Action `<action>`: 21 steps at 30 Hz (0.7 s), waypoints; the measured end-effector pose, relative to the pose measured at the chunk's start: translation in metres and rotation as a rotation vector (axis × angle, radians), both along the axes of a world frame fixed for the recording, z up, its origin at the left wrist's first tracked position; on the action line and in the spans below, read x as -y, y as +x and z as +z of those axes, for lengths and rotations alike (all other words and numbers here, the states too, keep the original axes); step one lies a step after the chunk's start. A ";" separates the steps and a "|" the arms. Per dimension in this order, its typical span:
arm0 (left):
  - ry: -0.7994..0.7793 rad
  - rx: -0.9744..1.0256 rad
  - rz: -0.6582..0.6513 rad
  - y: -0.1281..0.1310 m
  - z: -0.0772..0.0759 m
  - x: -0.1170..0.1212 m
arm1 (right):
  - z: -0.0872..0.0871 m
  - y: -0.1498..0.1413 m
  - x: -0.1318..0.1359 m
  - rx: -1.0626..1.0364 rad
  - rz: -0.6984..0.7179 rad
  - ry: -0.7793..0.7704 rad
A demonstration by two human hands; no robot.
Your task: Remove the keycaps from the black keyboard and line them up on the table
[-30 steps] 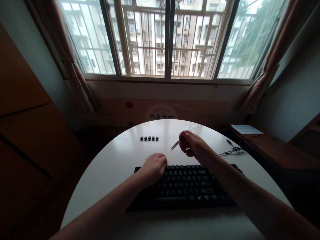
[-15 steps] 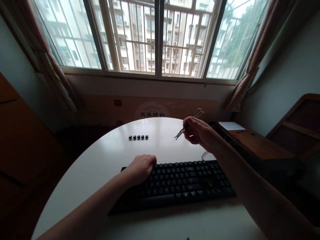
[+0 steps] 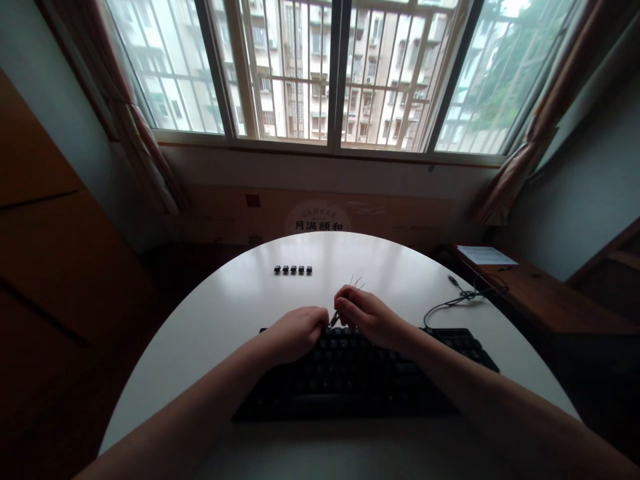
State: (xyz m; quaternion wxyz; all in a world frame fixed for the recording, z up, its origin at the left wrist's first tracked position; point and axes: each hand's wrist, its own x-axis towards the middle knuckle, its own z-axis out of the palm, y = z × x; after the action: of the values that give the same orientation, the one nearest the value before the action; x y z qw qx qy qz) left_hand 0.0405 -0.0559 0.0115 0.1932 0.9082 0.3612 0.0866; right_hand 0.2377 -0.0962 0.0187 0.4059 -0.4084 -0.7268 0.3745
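Observation:
A black keyboard [image 3: 345, 380] lies on the white round table, partly covered by my hands and forearms. My left hand [image 3: 303, 330] is closed over its back edge, left of the middle, with the fingertips hidden. Between the thumb and fingers of my right hand [image 3: 364, 313], a keycap puller [image 3: 335, 319] is pinched, its metal tip pointing down at the top row of keys, close beside my left fingers. Thin wire loops stick up from its other end. Whether the tip touches a key I cannot tell. Several black keycaps [image 3: 293, 270] stand in a row behind the keyboard.
The keyboard's cable [image 3: 467, 293] lies coiled at the right edge of the white table [image 3: 165, 353]. Beyond that edge is a brown wooden surface [image 3: 540, 287] with a sheet of paper [image 3: 487, 255]. A barred window [image 3: 335, 80] fills the far wall.
My right hand has come down and left with the keycap puller, from above the table to the keyboard's top row. My left hand has stayed at the back edge. The view has shifted slightly.

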 end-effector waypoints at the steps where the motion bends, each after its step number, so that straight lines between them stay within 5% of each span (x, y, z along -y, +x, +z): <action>1: 0.007 0.000 -0.006 0.000 -0.001 -0.002 | -0.002 0.000 0.000 0.021 -0.008 0.003; 13: 0.020 -0.054 -0.006 -0.005 0.005 0.003 | 0.019 0.008 0.007 0.030 0.050 -0.251; 21: -0.028 -0.049 0.019 -0.008 0.001 0.001 | -0.007 -0.006 0.005 -0.041 0.028 -0.154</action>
State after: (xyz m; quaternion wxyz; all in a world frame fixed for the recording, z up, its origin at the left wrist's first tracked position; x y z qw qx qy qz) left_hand 0.0325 -0.0565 0.0126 0.1963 0.9037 0.3757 0.0613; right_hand 0.2321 -0.1017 0.0119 0.3827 -0.4204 -0.6932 0.4431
